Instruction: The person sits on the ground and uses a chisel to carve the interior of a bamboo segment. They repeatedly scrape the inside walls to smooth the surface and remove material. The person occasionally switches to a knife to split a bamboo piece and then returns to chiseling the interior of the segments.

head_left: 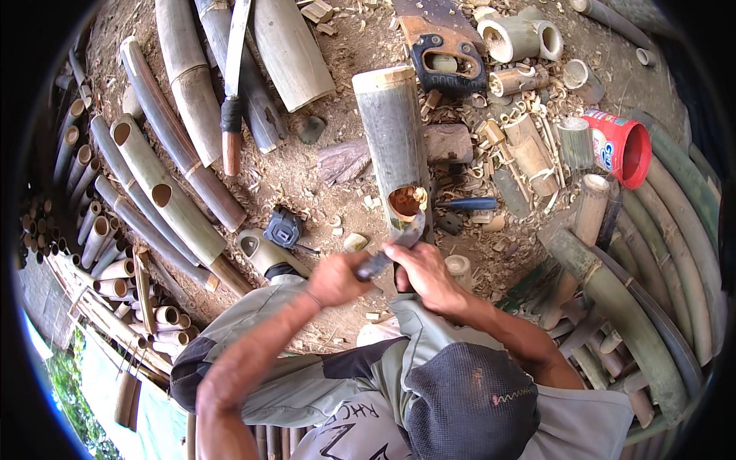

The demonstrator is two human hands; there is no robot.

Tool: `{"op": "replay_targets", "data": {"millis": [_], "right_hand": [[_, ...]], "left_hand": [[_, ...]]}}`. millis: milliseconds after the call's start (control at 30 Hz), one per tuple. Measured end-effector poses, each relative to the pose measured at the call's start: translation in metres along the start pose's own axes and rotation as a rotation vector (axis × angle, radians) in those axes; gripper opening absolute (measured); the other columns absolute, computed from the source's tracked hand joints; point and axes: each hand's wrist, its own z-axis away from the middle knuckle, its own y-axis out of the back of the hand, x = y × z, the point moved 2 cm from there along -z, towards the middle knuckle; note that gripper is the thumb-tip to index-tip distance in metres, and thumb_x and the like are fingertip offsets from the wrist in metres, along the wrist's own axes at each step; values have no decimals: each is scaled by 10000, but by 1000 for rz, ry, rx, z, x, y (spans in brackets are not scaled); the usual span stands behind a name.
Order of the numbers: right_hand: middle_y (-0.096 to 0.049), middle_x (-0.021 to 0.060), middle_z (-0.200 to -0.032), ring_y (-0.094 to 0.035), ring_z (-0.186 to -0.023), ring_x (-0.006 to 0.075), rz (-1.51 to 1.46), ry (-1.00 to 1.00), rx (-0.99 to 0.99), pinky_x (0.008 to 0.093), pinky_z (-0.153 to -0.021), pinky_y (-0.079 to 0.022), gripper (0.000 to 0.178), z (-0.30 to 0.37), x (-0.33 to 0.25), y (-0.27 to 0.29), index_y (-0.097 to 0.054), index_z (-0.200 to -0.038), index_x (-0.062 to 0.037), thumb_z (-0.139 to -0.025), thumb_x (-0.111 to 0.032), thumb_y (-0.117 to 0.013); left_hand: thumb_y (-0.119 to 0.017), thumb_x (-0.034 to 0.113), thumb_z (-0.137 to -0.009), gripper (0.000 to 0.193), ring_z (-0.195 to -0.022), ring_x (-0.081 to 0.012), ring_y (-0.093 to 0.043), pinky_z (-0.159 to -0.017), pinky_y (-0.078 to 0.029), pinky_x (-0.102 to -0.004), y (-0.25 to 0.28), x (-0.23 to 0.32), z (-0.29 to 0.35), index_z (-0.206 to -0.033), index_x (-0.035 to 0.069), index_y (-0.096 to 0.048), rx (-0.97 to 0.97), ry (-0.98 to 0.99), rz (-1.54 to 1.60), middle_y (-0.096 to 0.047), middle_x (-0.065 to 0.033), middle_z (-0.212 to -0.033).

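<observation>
Across a log (341,159) lies the bamboo tube (386,126); just below its hole (401,202), the left hand (339,278) grips a blurred tool (375,266), the right hand (429,277) close beside, its hold unclear. Short, shallow cuts should spare the wall from splitting.

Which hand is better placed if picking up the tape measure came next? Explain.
Probably the left hand, which is nearer the tape measure; the right hand is farther across, near the bamboo tube. The left hand appears to grip a blurred tool, though, so it would need freeing first.
</observation>
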Motion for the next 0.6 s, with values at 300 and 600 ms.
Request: {"op": "replay_targets", "data": {"millis": [300,600], "right_hand": [[-526,146,-975,-596,-917,303,1212,714,111,417,-745,-508,623,74,-78,92,-467,-1361,-26,-837,-252,-715],[-702,117,-753,-708,-708,267,2055,662,-448,385,-607,-555,235,7,-163,57,-703,-917,-35,-748,-199,-699]], "left_hand": [[-794,444,-737,1070,-1330,-444,-377,-1133,-306,-437,-46,142,-47,-1426,-139,-219,-341,-254,429,-388,-321,-1394],[-469,471,-986,386,-725,-173,-535,-790,-467,-371,-82,139,-80,-929,110,-591,-111,234,2326,-526,4,-685]]}}
